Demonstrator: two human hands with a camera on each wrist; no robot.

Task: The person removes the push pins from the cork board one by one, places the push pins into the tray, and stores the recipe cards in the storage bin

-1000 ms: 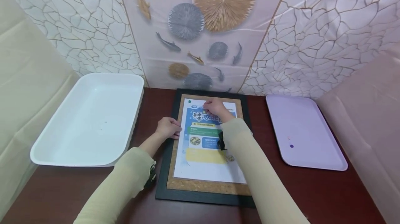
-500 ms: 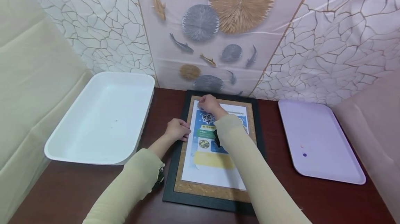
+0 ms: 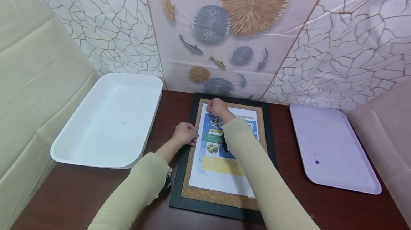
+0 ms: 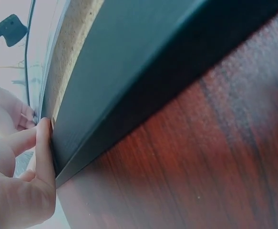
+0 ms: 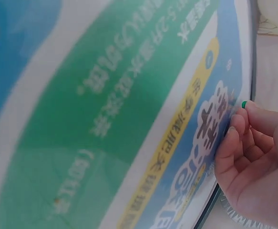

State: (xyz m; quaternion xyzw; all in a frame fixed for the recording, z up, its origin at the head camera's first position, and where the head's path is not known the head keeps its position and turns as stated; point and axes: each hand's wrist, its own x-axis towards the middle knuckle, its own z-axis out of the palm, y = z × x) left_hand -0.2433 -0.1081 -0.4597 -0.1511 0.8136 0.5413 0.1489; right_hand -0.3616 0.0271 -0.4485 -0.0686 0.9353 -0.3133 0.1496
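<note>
One pin (image 5: 244, 104) sits pinched in the right hand (image 3: 218, 107) at the paper's (image 3: 212, 164) 11 o'clock; left hand (image 3: 184, 133), fingers nearly straight, should steady it.

I'm seeing white tub (image 3: 112, 130) sitting at my left on red-brown table (image 3: 74, 194) | lilac tray (image 3: 337, 144) is lying at my right | ahead, printed backdrop (image 3: 224, 44) is showing discs (image 3: 257, 1), fish (image 3: 191, 46), crackle panels (image 3: 106, 26)

fabric-screened booth, patterned backdrop (image 3: 210, 50), plain side drapes (image 3: 35, 80), dark tabletop (image 3: 80, 190)
</note>
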